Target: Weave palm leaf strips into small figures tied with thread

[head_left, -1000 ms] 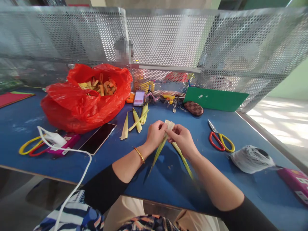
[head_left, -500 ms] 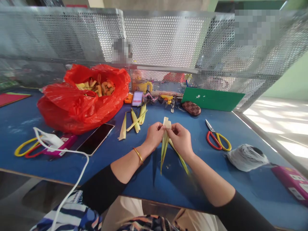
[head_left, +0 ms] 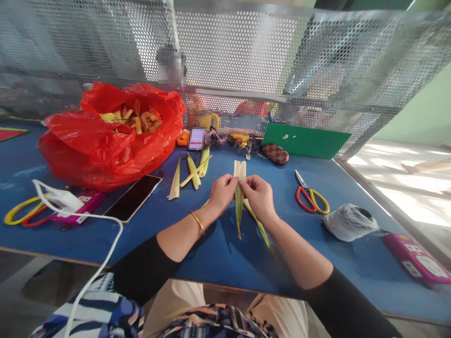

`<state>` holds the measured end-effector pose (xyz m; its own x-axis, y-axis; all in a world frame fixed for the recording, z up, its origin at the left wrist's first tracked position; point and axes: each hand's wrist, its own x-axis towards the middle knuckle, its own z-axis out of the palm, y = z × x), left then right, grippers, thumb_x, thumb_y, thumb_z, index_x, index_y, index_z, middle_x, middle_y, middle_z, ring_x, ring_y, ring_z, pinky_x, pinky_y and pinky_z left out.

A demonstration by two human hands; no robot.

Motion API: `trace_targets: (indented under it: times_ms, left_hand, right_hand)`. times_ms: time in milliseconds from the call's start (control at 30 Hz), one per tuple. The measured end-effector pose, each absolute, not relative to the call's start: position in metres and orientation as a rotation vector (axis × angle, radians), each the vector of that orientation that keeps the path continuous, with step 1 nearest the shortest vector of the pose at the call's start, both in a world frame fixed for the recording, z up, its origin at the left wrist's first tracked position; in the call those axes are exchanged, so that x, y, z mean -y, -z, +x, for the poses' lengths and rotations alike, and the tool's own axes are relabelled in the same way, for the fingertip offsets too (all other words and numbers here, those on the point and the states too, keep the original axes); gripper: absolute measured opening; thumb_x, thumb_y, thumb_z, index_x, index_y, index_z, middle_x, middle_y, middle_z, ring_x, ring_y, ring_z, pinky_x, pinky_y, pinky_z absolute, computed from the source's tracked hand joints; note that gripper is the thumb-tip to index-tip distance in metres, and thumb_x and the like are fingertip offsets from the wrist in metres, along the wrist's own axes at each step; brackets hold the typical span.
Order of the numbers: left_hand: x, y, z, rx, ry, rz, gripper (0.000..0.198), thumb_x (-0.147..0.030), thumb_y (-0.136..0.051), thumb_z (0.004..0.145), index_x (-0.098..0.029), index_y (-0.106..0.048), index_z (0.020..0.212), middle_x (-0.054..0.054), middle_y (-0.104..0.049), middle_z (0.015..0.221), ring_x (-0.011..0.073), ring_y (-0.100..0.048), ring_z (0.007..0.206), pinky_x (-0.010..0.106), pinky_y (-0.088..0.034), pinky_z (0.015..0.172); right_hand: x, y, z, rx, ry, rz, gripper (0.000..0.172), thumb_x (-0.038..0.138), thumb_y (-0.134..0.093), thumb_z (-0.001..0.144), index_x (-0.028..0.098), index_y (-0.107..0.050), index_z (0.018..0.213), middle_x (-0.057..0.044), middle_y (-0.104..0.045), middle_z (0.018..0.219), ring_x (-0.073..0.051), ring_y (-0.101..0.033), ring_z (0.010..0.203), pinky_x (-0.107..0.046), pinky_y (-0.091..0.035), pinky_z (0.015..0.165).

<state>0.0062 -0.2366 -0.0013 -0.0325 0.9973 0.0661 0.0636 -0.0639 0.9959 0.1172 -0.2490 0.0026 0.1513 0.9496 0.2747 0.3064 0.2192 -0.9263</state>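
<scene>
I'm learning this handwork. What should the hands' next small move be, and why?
Perhaps pinch the upper ends of the husk closer together: the left hand and right hand both grip it just below, and a narrow gap shows between those pale ends.

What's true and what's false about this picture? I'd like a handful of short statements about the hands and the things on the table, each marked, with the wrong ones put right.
1. The left hand and the right hand both grip husk-like strips. True.
2. The phone with the black screen lies to the right of both hands. False: the phone lies to their left.
3. The scissors on the right have one red and one yellow handle. True.
4. The red bag is tied shut. False: the red bag is open, its contents showing.
5. The green board stands behind the checked pouch. True.
</scene>
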Motion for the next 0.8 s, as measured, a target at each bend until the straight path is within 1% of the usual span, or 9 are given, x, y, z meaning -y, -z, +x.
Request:
trace_targets:
  times_ms: [100,200,300,433,533,600,700,800]
  left_hand:
    - [0.238,0.003,0.007,-1.246,-1.269,1.276,0.018,-0.027,-0.053,0.077,-0.020,-0.051,0.061,-0.006,-0.043,0.049,0.0095,-0.038,0.048,0.021,-0.029,0.046]
    - [0.236,0.004,0.006,-1.188,-1.275,1.234,0.015,-0.026,-0.055,0.075,-0.020,-0.051,0.062,-0.007,-0.042,0.050,0.0091,-0.037,0.048,0.021,-0.030,0.047]
    - [0.233,0.003,0.003,-1.216,-1.317,1.230,0.018,-0.028,-0.053,0.078,-0.020,-0.050,0.062,-0.007,-0.041,0.049,0.0099,-0.038,0.047,0.022,-0.031,0.048]
    - [0.228,0.004,0.000,-1.278,-1.356,1.301,0.022,-0.032,-0.053,0.081,-0.021,-0.050,0.062,-0.006,-0.042,0.049,0.0107,-0.041,0.048,0.022,-0.033,0.049]
    - [0.226,0.003,-0.001,-1.292,-1.366,1.276,0.023,-0.032,-0.053,0.082,-0.020,-0.050,0.062,-0.006,-0.044,0.049,0.0106,-0.042,0.047,0.023,-0.034,0.049]
    - [0.225,0.001,-0.001,-1.292,-1.368,1.203,0.022,-0.031,-0.053,0.082,-0.020,-0.051,0.064,-0.006,-0.044,0.049,0.0099,-0.041,0.045,0.022,-0.033,0.047]
    - [0.224,-0.001,-0.002,-1.256,-1.363,1.091,0.018,-0.029,-0.054,0.082,-0.020,-0.053,0.067,-0.006,-0.044,0.049,0.0090,-0.038,0.043,0.022,-0.031,0.045]
    - [0.223,0.000,-0.003,-1.233,-1.392,1.107,0.017,-0.028,-0.055,0.082,-0.019,-0.055,0.067,-0.005,-0.047,0.053,0.0093,-0.040,0.047,0.022,-0.032,0.048]
  right_hand:
    - [0.256,-0.008,0.116,1.493,-0.583,-1.306,0.021,0.039,-0.057,0.077,0.022,-0.052,0.065,0.004,-0.051,0.056,-0.012,-0.044,0.053,-0.026,-0.034,0.054]
    - [0.261,-0.012,0.114,1.576,-0.475,-1.255,0.016,0.035,-0.055,0.079,0.023,-0.052,0.069,0.002,-0.055,0.062,-0.012,-0.047,0.057,-0.026,-0.036,0.058]
    - [0.259,-0.009,0.113,1.536,-0.607,-1.247,0.015,0.036,-0.059,0.077,0.022,-0.054,0.072,0.002,-0.058,0.063,-0.012,-0.048,0.056,-0.026,-0.037,0.056]
    - [0.253,-0.002,0.114,1.464,-0.821,-1.265,0.021,0.038,-0.062,0.073,0.021,-0.052,0.065,0.004,-0.052,0.055,-0.011,-0.044,0.051,-0.025,-0.034,0.051]
    - [0.256,-0.004,0.113,1.433,-0.736,-1.204,0.020,0.036,-0.061,0.075,0.021,-0.051,0.064,0.005,-0.049,0.055,-0.010,-0.041,0.052,-0.024,-0.033,0.052]
    - [0.259,-0.008,0.112,1.452,-0.675,-1.167,0.018,0.035,-0.061,0.077,0.021,-0.054,0.067,0.005,-0.053,0.058,-0.010,-0.043,0.054,-0.024,-0.035,0.054]
    - [0.261,-0.010,0.110,1.518,-0.739,-1.166,0.016,0.036,-0.060,0.077,0.021,-0.062,0.075,0.002,-0.062,0.065,-0.012,-0.051,0.059,-0.025,-0.040,0.058]
    - [0.260,-0.007,0.109,1.566,-0.825,-1.194,0.020,0.040,-0.059,0.077,0.021,-0.062,0.072,0.002,-0.062,0.063,-0.013,-0.052,0.058,-0.026,-0.041,0.058]
